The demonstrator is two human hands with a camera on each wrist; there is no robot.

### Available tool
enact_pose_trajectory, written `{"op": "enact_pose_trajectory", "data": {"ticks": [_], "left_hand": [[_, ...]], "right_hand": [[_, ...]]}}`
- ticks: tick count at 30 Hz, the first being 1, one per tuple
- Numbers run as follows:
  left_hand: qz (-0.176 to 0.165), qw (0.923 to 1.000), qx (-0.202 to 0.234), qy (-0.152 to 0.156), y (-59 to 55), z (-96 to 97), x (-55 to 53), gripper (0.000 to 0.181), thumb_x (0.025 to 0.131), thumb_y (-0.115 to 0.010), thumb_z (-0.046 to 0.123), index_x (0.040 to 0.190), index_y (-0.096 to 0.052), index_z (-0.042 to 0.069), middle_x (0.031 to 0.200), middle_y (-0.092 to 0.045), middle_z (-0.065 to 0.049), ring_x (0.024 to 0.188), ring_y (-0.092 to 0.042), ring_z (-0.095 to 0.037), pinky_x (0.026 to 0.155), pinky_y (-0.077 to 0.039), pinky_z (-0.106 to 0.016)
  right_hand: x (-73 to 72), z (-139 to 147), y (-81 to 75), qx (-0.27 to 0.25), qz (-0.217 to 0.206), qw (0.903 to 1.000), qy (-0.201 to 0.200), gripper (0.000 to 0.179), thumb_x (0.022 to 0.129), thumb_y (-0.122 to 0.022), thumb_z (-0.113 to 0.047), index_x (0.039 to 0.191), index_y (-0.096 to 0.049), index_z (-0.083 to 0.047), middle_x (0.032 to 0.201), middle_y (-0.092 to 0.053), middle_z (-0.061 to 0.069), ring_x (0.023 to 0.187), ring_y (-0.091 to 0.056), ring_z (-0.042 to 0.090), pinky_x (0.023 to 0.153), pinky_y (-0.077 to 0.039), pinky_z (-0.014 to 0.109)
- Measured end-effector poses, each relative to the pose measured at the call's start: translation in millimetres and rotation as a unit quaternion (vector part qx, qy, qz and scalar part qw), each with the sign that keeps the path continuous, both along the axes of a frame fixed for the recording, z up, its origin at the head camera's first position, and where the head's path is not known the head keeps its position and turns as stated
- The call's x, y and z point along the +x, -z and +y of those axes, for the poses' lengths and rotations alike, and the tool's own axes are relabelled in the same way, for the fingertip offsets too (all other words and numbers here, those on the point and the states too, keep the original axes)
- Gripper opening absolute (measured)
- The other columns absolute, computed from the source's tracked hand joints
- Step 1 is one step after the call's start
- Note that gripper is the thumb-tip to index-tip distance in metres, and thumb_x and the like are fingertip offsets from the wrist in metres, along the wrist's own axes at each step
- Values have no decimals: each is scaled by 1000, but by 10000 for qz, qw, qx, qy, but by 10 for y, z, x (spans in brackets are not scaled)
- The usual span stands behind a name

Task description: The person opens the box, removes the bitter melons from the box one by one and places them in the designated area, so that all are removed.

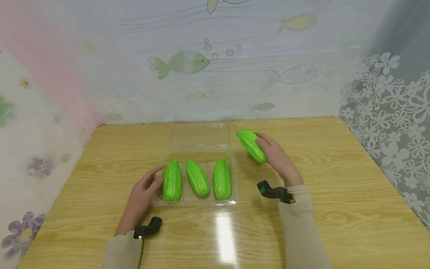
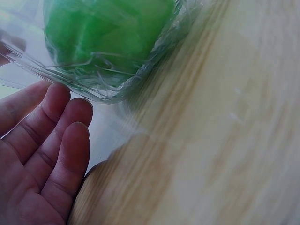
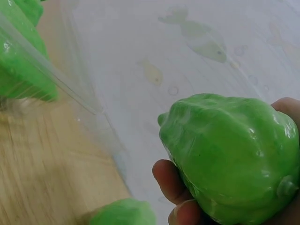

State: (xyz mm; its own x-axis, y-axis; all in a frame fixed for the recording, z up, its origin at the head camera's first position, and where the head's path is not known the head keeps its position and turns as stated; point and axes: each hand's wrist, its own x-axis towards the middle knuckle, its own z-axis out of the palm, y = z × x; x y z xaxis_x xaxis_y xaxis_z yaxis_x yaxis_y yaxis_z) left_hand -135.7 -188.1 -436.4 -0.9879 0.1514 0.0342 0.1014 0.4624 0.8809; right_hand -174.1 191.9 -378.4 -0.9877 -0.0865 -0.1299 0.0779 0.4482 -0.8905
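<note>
A clear plastic clamshell box [image 1: 198, 202] lies on the table with its lid [image 1: 201, 134] folded back. Inside it, side by side, are three glossy green bitter melons, the left one [image 1: 172, 183], the middle one [image 1: 198, 178] and the right one [image 1: 222, 181]. My left hand [image 1: 142, 190] is at the box's left side, its fingertips by the clear wall. To the right of the box, my right hand [image 1: 277, 155] grips another bitter melon [image 3: 229, 154] above the table, its stem end tilted toward the far left.
One more green piece [image 3: 124, 213] shows at the bottom of the right wrist view, mostly cut off. The wooden table [image 1: 336, 209] meets a fish-patterned curtain [image 1: 235, 86] at the back. Flowered cloth [image 1: 399, 112] hangs on the right.
</note>
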Motion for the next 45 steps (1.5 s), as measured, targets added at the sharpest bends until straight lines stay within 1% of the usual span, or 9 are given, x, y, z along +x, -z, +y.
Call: {"op": "enact_pose_trajectory", "data": {"ticks": [6,10,16,23,27,33,40,43,45], "left_hand": [[-28,10000,11,35,18,-9,-9,41,95,-44,29,132,-42,11,99,-55,-11,92,-50,-22,77,-39,-23],[-1,10000,21,54,24,-11,-21,41,95,-44,27,132,-42,10,99,-55,-12,91,-50,-24,76,-39,-24],[23,10000,7,40,25,-13,-41,41,95,-44,29,131,-43,10,99,-55,-12,91,-50,-24,75,-39,-23],[46,10000,18,47,38,-16,-72,41,95,-44,28,132,-43,10,99,-55,-11,91,-51,-24,76,-39,-22],[14,10000,56,62,45,-19,-89,41,95,-44,27,132,-43,10,99,-55,-12,91,-50,-23,76,-38,-21],[54,10000,28,57,48,-19,-101,41,95,-44,27,132,-43,11,98,-55,-11,90,-50,-21,75,-39,-22],[64,10000,-42,38,49,-15,-102,40,95,-44,26,132,-43,10,98,-55,-11,88,-49,-18,75,-39,-23],[89,9999,-68,40,183,-69,-159,41,94,-44,32,132,-43,15,98,-55,-7,88,-49,-15,75,-39,-24],[98,9999,-78,41,274,-107,-194,42,93,-44,36,132,-43,18,98,-55,-5,88,-49,-14,75,-39,-25]], "right_hand": [[-20,43,47,-88,-46,9997,217,47,96,-26,-41,139,-31,-22,100,-46,13,78,-45,25,67,-40,36],[-36,69,88,-127,-29,9994,319,47,96,-25,-38,139,-30,-20,100,-46,12,78,-46,24,66,-40,36],[-57,101,142,-187,17,9988,459,48,96,-25,-39,139,-29,-19,103,-45,13,81,-44,25,67,-39,36],[-74,148,186,-195,136,9972,715,49,96,-25,-38,140,-28,-17,106,-44,13,81,-43,24,66,-39,36],[-98,187,241,-313,147,9956,872,49,96,-24,-38,140,-27,-17,108,-43,12,83,-42,23,67,-39,35],[-124,231,312,-441,212,9920,1160,52,96,-23,-41,140,-27,-15,103,-42,10,82,-41,20,68,-38,33],[-141,268,370,-608,107,9880,1415,52,96,-22,-41,141,-25,-15,100,-42,8,80,-42,17,68,-38,30],[-99,240,305,-721,27,9868,1447,50,97,-22,-36,141,-25,-13,99,-41,8,79,-40,16,67,-38,29],[-94,240,301,-787,-14,9857,1492,49,97,-21,-34,141,-24,-12,99,-40,8,79,-40,16,66,-37,28]]}}
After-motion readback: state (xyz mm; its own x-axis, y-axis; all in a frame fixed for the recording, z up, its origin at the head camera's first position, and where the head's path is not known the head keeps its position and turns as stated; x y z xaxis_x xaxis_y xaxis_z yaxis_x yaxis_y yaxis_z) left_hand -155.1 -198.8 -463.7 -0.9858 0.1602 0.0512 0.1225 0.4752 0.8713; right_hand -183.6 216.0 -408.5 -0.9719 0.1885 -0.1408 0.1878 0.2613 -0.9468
